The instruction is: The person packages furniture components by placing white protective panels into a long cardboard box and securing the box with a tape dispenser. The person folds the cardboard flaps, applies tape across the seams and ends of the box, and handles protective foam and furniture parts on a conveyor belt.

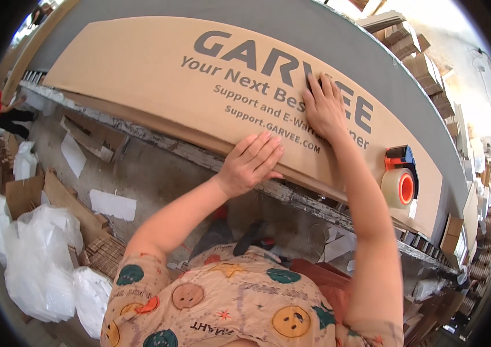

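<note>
Cluttered workshop desk (141,134): we've got both hands, left (249,162) and right (324,107), fingers spread flat, gripping nothing, pinning the cardboard box (158,69) beside the tape dispenser (400,179).

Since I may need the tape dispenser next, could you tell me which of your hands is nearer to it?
Right. The right hand lies flat on the carton, up and left of the tape dispenser; the left hand rests at the carton's near edge, farther left.

Matt brown cardboard sheet (158,75) on a rough, worn bench edge (199,153); glossy plastic tape dispenser (400,179).
</note>
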Motion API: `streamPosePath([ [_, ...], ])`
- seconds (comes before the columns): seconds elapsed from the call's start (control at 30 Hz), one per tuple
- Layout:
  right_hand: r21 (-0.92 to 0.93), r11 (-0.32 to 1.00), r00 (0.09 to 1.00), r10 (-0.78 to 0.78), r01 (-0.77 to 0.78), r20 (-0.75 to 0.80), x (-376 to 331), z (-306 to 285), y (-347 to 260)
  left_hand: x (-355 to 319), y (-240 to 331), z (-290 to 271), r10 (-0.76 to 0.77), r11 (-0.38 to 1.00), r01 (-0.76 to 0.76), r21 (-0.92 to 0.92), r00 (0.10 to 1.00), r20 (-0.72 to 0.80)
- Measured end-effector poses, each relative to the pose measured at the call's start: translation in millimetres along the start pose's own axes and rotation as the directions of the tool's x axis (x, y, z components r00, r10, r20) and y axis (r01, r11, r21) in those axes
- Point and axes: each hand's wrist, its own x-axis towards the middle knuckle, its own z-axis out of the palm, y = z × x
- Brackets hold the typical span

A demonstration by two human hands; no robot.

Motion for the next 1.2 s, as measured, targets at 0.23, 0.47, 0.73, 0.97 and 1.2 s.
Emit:
streamPosePath([
  [0.23,-0.217,0.905,0.926,0.377,-0.365,0.012,86.3,35.7,33.9,0.5,4.2,7.8,-0.081,0.997,0.081,-0.017,0.997,-0.008],
  [0.47,-0.343,0.883,0.902,0.396,-0.321,0.175,119.0,43.1,-16.7,-3.2,-33.1,-30.2,-0.084,0.996,0.083,0.028,0.996,0.036],
  [0.73,0.084,0.958,0.953,0.284,-0.276,-0.108,102.9,58.3,-28.8,25.2,-43.0,-23.5,0.135,0.991,-0.124,-0.054,0.930,0.342],
  [0.97,-0.098,0.947,0.946,0.292,-0.307,-0.137,-63.3,-198.9,30.5,23.2,-51.7,-31.4,0.175,0.978,-0.199,0.055,0.940,0.294],
  [1.2,-0.157,0.700,0.454,0.600,-0.697,0.659,-66.5,-206.8,87.2,20.7,-46.2,-25.6,0.210,0.965,-0.241,0.108,0.948,0.239],
])
